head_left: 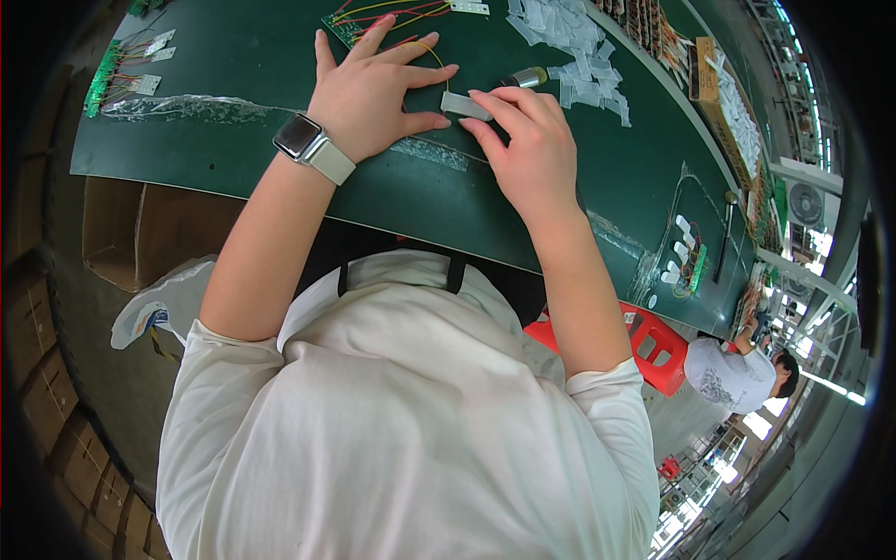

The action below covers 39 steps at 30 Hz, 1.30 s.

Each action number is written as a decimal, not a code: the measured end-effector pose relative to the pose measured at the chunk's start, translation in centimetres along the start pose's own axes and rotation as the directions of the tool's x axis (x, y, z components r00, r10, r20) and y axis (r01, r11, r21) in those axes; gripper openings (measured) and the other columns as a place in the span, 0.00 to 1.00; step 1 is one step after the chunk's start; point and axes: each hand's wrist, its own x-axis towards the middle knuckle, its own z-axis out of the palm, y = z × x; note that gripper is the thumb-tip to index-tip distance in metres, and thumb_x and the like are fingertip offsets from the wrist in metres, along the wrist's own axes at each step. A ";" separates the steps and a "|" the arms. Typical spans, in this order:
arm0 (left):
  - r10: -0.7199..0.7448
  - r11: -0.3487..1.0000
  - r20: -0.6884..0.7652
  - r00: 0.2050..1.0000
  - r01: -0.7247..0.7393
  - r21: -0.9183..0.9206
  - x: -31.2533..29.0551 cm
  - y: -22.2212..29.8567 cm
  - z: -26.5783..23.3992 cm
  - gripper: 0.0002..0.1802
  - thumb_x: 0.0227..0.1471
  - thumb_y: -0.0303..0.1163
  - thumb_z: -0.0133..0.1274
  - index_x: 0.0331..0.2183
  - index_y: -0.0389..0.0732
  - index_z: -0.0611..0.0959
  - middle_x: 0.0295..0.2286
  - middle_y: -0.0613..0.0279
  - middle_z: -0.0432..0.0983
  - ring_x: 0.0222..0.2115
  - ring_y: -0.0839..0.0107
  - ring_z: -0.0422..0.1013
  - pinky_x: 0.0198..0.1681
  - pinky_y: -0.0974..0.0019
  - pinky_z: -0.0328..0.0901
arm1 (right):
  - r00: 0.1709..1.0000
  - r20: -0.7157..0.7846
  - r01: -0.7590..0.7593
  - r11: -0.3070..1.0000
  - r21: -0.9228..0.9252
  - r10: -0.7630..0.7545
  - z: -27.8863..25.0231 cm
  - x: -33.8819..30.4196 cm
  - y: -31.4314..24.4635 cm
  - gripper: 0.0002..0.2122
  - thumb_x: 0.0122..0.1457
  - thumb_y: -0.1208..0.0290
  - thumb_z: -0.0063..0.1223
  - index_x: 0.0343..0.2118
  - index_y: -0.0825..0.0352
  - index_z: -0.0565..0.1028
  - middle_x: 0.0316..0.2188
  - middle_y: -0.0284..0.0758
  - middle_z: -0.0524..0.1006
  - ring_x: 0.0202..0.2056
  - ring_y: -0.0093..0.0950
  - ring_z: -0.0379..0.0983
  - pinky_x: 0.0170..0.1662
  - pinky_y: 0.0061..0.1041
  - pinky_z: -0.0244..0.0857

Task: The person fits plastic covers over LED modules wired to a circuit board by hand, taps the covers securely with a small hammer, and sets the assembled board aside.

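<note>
My left hand (364, 103), with a watch (299, 137) on its wrist, lies with fingers spread on the green tabletop (411, 201). Under and beyond its fingertips is a green circuit board (342, 30) with red and yellow wires. My right hand (534, 149) pinches a small pale rectangular block (464, 105) between thumb and fingers. A thin yellow wire (439, 58) runs up from the block's left end. The left thumb tip points at the block, close to that end. Just beyond my right fingers lies a small dark cylinder with a yellowish end (528, 78).
Clear plastic pieces (588, 56) lie in a heap at the far right. Wired boards sit at the left (105, 79) and right (698, 269). A cardboard box of white strips (733, 112) stands beyond the table edge. A red stool (658, 350) and a seated person (737, 373) are to the right.
</note>
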 end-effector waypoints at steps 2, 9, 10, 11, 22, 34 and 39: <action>-0.014 1.000 0.001 1.000 0.014 -0.010 0.1 0.1 0.0 0.34 0.45 0.63 0.66 0.56 0.76 0.81 0.67 0.81 0.64 0.72 0.63 0.48 0.66 0.14 0.33 | 1.000 0.018 0.001 0.999 -0.033 0.000 0.3 0.5 0.0 0.13 0.51 0.66 0.71 0.40 0.61 0.86 0.37 0.27 0.81 0.40 0.31 0.76 0.44 0.31 0.73; 0.002 1.000 -0.040 0.999 -0.002 0.000 -0.2 0.0 -0.1 0.34 0.45 0.63 0.66 0.56 0.74 0.82 0.65 0.79 0.67 0.71 0.64 0.51 0.67 0.18 0.37 | 0.986 0.122 -0.117 0.993 -0.002 0.117 0.0 1.0 0.3 0.11 0.54 0.63 0.69 0.39 0.58 0.87 0.37 0.26 0.81 0.41 0.30 0.77 0.44 0.31 0.73; 0.040 0.998 -0.017 0.999 -0.041 -0.044 0.0 -0.3 -0.3 0.34 0.48 0.60 0.64 0.58 0.69 0.81 0.66 0.73 0.65 0.71 0.58 0.49 0.66 0.17 0.38 | 0.985 0.125 -0.120 0.993 0.003 0.119 0.0 1.0 0.3 0.11 0.54 0.63 0.69 0.39 0.58 0.87 0.37 0.26 0.81 0.41 0.30 0.77 0.44 0.31 0.73; 0.079 0.993 0.004 0.997 -0.078 -0.089 0.1 -0.6 -0.3 0.34 0.51 0.57 0.63 0.59 0.65 0.80 0.67 0.66 0.64 0.72 0.51 0.48 0.65 0.16 0.40 | 0.985 0.125 -0.117 0.993 -0.004 0.117 -0.1 1.0 0.2 0.10 0.54 0.63 0.69 0.39 0.58 0.87 0.37 0.25 0.81 0.41 0.30 0.77 0.44 0.31 0.73; 0.034 0.992 0.156 0.987 -0.014 -0.126 0.0 1.1 -4.6 0.34 0.51 0.56 0.64 0.59 0.64 0.80 0.67 0.67 0.64 0.72 0.51 0.47 0.65 0.15 0.40 | 0.996 0.022 -0.091 0.995 0.044 0.090 1.0 0.4 0.5 0.08 0.55 0.67 0.68 0.38 0.57 0.87 0.36 0.26 0.81 0.40 0.30 0.77 0.44 0.31 0.73; 0.046 0.987 0.124 0.991 -0.026 -0.159 0.1 0.4 -3.4 0.34 0.51 0.55 0.64 0.59 0.64 0.80 0.67 0.66 0.63 0.72 0.51 0.46 0.65 0.15 0.39 | 0.956 0.177 -0.261 0.955 0.143 0.235 0.2 0.7 0.7 0.11 0.57 0.67 0.66 0.43 0.55 0.86 0.41 0.27 0.82 0.45 0.32 0.77 0.49 0.32 0.72; 0.026 0.991 0.141 0.990 -0.007 -0.133 0.0 0.8 -3.7 0.35 0.50 0.57 0.65 0.59 0.64 0.81 0.67 0.66 0.63 0.72 0.51 0.47 0.65 0.15 0.39 | 0.995 -0.089 -0.052 0.992 -0.118 0.042 -1.6 0.2 0.6 0.14 0.56 0.64 0.69 0.45 0.58 0.84 0.40 0.31 0.80 0.43 0.37 0.76 0.48 0.34 0.72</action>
